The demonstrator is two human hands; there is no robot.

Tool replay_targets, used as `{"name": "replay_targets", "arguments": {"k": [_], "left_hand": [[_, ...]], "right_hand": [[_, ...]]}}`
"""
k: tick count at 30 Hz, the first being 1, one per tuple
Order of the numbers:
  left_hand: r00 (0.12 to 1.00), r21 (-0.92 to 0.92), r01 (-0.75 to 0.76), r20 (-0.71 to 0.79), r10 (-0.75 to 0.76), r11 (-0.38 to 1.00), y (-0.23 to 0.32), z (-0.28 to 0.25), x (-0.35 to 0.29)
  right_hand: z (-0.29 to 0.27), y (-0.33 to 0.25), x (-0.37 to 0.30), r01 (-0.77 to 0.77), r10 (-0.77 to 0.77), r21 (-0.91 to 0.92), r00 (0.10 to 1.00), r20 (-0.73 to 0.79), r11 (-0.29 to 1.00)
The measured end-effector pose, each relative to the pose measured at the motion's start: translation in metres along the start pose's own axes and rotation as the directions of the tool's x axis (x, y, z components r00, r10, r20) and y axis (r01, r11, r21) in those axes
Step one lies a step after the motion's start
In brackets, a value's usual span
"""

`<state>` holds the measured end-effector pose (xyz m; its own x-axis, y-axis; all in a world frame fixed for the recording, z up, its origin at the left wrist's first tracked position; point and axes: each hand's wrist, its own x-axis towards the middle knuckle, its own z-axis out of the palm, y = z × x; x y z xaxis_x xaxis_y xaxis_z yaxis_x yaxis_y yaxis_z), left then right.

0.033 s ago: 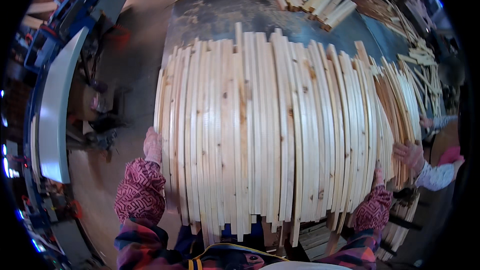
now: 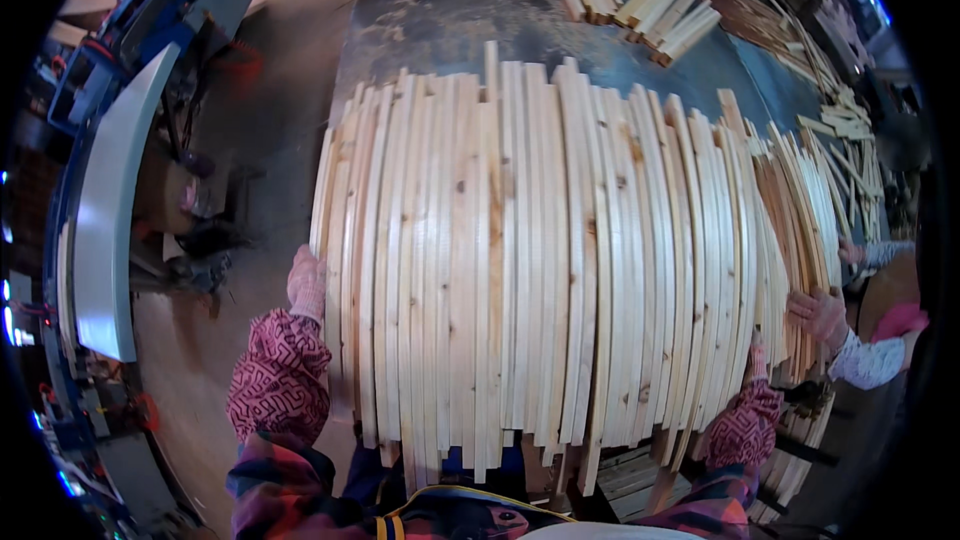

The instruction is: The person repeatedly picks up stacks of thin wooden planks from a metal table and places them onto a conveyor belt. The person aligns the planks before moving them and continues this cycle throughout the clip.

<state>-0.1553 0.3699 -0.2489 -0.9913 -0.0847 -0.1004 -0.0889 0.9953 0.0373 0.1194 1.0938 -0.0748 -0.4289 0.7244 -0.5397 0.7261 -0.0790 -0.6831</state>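
A wide row of pale wooden strips (image 2: 510, 270) lies side by side in front of me, lengthwise away from my body, with uneven ends. My left hand (image 2: 305, 278), in a light glove under a pink patterned sleeve cover, grips the row's left edge. On the right, my right hand (image 2: 757, 358) holds against the side of the row near its close end. The fingers of that hand are largely hidden by the strips. Between both hands the strips sit tightly packed, a few sticking out at the far and near ends.
A co-worker's gloved hand (image 2: 818, 314) rests on more strips (image 2: 800, 210) at the right. Short stacked wood pieces (image 2: 665, 15) lie on the dark metal tabletop (image 2: 440, 15). Blue machinery (image 2: 130, 30) and a white panel (image 2: 115, 210) stand to the left. Scrap strips (image 2: 855, 155) are heaped at far right.
The far ends of the row appear slightly farther right in the view, along with the pieces behind. Both my hands keep their places at the row's sides.
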Motion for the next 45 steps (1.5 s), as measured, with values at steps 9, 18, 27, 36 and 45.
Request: {"name": "replay_targets", "arguments": {"k": [9, 18, 27, 36, 45], "left_hand": [[0.977, -0.192, 0.160, 0.171, -0.127, 0.968, 0.085, -0.068, 0.147], [0.967, -0.080, -0.023, 0.253, 0.043, 0.996, 0.142, -0.103, 0.282], [0.922, 0.072, 0.024, 0.383, -0.050, 0.997, 0.157, -0.114, 0.289], [0.873, 0.168, -0.185, 0.480, 0.083, 0.968, 0.202, -0.173, 0.421], [0.848, 0.200, -0.368, 0.473, 0.240, 0.908, 0.217, -0.210, 0.561]], "right_hand": [[0.066, -0.019, -0.069, -0.086, 0.101, 0.118, 0.987, -0.125, 0.989], [0.135, -0.026, -0.157, -0.129, 0.197, 0.292, 0.956, -0.217, 0.948], [0.174, -0.027, -0.161, -0.163, 0.273, 0.375, 0.926, -0.261, 0.913], [0.261, -0.103, -0.173, -0.265, 0.443, 0.495, 0.850, -0.284, 0.827], [0.328, -0.209, -0.220, -0.258, 0.544, 0.662, 0.795, -0.269, 0.704]]}}
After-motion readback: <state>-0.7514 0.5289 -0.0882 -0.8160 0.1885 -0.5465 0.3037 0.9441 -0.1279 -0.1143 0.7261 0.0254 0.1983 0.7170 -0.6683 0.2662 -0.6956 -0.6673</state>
